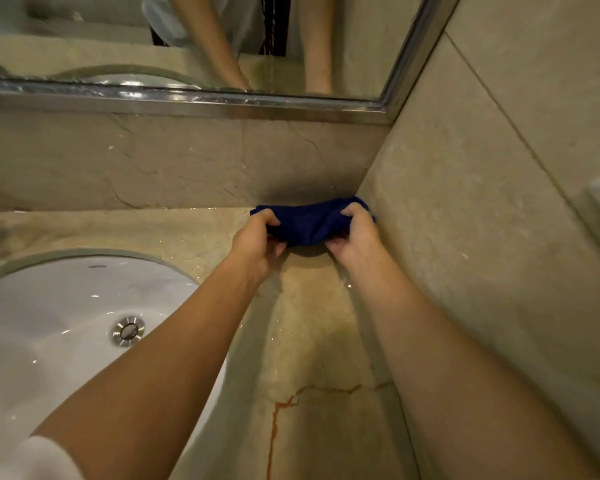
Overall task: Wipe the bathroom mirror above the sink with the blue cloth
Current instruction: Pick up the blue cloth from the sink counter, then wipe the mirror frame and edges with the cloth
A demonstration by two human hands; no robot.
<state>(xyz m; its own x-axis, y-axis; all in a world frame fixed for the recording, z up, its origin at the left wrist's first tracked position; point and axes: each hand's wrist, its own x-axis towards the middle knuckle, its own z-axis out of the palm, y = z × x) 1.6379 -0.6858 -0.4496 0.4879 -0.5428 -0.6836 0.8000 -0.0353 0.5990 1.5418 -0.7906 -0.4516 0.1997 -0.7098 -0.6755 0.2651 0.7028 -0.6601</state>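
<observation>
Both hands meet on the blue cloth (312,221), which sits bunched at the far right corner of the stone counter (312,341), where the backsplash (153,161) meets the side wall (482,202). The left hand (257,240) grasps the cloth's left end, thumb curled over the top edge and fingers tucked beneath it. The right hand (355,237) grasps the right end in the same way, its knuckles just beside the side wall. Between the two grips the cloth sags in a dark fold, and a shadow lies on the counter under it; whether the fabric touches the stone there cannot be told. The mirror (187,39) hangs above the cloth, beyond the strip of backsplash, its metal frame (187,102) running along the bottom edge and up the right side near the wall corner. In the glass, two forearms reach downward and the curved rim of the basin shows to the left. The white sink (66,323) lies to the left of the cloth and nearer the camera, set into the counter, with a round metal drain (128,331) in its bowl. The left forearm crosses over the sink's right rim. The counter nearer than the cloth glistens with wet patches, and a rust-coloured vein (291,403) runs through the stone nearer the camera.
</observation>
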